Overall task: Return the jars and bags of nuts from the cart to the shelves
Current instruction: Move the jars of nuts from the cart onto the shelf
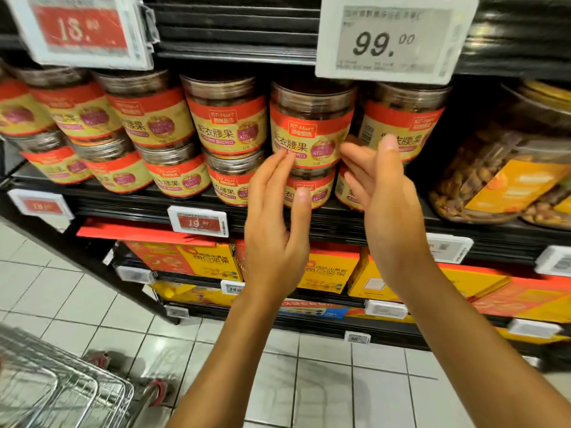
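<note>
Clear jars of nuts with red and yellow labels stand stacked two high on the black shelf (148, 208). One upper jar (310, 125) sits in the middle of the row on a lower jar (309, 188). My left hand (275, 217) is raised with straight fingers, the fingertips at that upper jar's lower left side. My right hand (380, 186) is raised on its right side, fingers straight, tips near the label. Neither hand holds anything. A corner of the wire cart (58, 387) shows at the bottom left; its contents are not visible.
Large price tags (392, 38) hang from the shelf above. Bigger tubs of nuts (500, 174) stand to the right. Yellow and red gift boxes (197, 261) fill the lower shelves. White tiled floor (324, 381) lies below.
</note>
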Motion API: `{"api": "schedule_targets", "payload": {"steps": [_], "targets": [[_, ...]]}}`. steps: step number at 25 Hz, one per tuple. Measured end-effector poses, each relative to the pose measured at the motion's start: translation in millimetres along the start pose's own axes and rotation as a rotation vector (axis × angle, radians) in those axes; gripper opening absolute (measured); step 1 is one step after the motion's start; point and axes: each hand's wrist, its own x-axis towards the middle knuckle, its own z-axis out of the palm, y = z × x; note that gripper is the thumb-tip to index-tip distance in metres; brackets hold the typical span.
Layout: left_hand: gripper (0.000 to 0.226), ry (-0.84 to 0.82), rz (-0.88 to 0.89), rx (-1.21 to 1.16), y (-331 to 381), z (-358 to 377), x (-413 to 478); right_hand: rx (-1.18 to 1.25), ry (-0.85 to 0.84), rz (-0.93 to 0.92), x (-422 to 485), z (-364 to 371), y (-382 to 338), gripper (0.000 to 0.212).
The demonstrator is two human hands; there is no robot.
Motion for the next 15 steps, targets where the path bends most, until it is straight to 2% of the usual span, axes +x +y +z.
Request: {"api": "schedule_targets", "payload": {"steps": [6,10,12,15], "targets": [[0.039,-0.058,0.014,0.033,0.3,0.1,-3.7,-0.053,0.03,0.049,13.0,-3.7,1.0,0.044],[0.033,0.012,-0.067,0.056,17.2,-28.9,-21.1,-0.03,0.061,0.052,-15.5,-6.3,-5.0,0.042],[0.027,0.067,-0.203,0.038,40.0,-59.6,-36.8,-0.043,-0.049,0.113,-40.3,-4.1,-19.5,0.041],[0.018,0.159,-0.56,-0.089,81.0,-121.8,-76.4,-0.09,-0.298,0.222,-83.0,13.9,-44.8,0.04]]}}
